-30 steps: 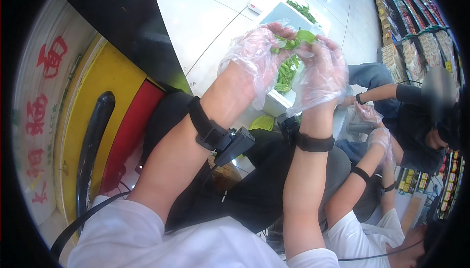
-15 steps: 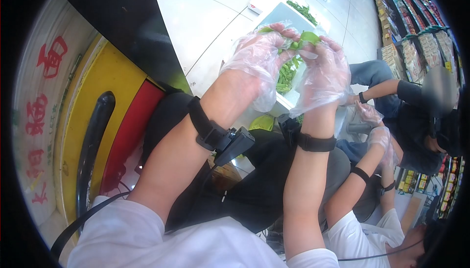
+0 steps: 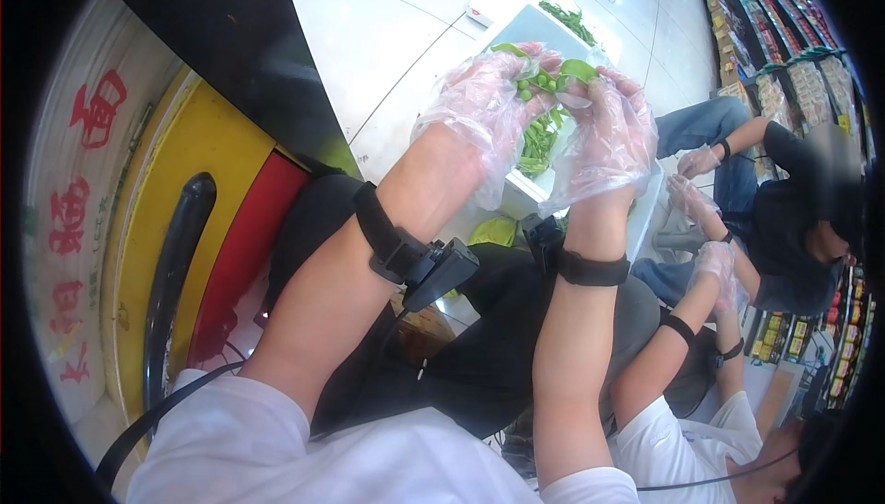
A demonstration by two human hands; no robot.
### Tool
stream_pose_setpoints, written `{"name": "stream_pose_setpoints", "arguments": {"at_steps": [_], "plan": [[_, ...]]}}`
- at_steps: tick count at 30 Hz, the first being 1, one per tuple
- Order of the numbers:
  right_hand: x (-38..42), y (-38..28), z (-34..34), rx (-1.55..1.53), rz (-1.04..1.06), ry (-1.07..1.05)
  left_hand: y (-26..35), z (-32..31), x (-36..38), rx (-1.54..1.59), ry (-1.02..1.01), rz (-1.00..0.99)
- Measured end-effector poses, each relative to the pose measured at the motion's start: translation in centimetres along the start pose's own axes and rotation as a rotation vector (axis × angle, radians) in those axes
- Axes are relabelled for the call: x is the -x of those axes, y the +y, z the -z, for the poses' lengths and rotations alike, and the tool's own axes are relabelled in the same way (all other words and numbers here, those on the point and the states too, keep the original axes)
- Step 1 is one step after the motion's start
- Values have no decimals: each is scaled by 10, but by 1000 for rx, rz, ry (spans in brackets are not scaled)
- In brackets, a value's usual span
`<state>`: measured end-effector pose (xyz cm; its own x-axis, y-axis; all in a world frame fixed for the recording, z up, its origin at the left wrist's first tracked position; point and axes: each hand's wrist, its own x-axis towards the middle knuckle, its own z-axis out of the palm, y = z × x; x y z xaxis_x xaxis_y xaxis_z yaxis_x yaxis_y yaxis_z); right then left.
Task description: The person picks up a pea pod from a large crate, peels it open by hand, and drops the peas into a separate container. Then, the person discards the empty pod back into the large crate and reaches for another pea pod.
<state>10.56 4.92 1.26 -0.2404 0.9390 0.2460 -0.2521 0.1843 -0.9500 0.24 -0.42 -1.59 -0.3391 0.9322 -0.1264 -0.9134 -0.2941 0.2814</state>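
A split green pea pod [image 3: 579,70] stretches between my two hands, with round peas [image 3: 525,91] showing at its opened middle. My left hand [image 3: 484,94], in a thin clear plastic glove, pinches the pod's left part. The right hand [image 3: 608,122], gloved the same way, grips the flat piece of pod shell on the other side. Both hands are closed and held above a white foam box [image 3: 527,193]. Inside that box lies a heap of green pods [image 3: 539,146], partly hidden by my hands.
Beyond my hands a white foam lid [image 3: 498,2] carries more green pieces [image 3: 572,20]. Two co-workers with gloved hands [image 3: 705,161] sit close on my right. Stocked shelves [image 3: 784,71] stand at far right; a yellow-and-red cabinet [image 3: 175,135] is on my left.
The pod between my hands has opened wider, so more peas show. My right hand has shifted slightly down. On the right, a co-worker's arms and head have moved.
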Motion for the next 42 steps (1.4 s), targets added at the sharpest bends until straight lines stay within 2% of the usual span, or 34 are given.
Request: {"name": "stream_pose_setpoints", "arguments": {"at_steps": [2,10,19,21,31,33,42], "plan": [[-30,-18,-36,10,-22,33,38,-27,-22,-3,3,24],[-30,-17,-35,12,-11,31,42,-42,-13,-53,60,17],[-29,-16,-36,11,-5,21,44,-37,-12,54,-42,24],[-28,-17,-36,16,-6,20,42,-31,-17,-59,-19,2],[-29,-20,-37,39,-30,16,38,-34,-18,-78,23,-30],[-29,-18,-36,44,-27,15,39,-30,-19,-145,-59,-34],[-26,-17,-36,77,-1,-11,38,-25,-18,-16,-8,14]]}}
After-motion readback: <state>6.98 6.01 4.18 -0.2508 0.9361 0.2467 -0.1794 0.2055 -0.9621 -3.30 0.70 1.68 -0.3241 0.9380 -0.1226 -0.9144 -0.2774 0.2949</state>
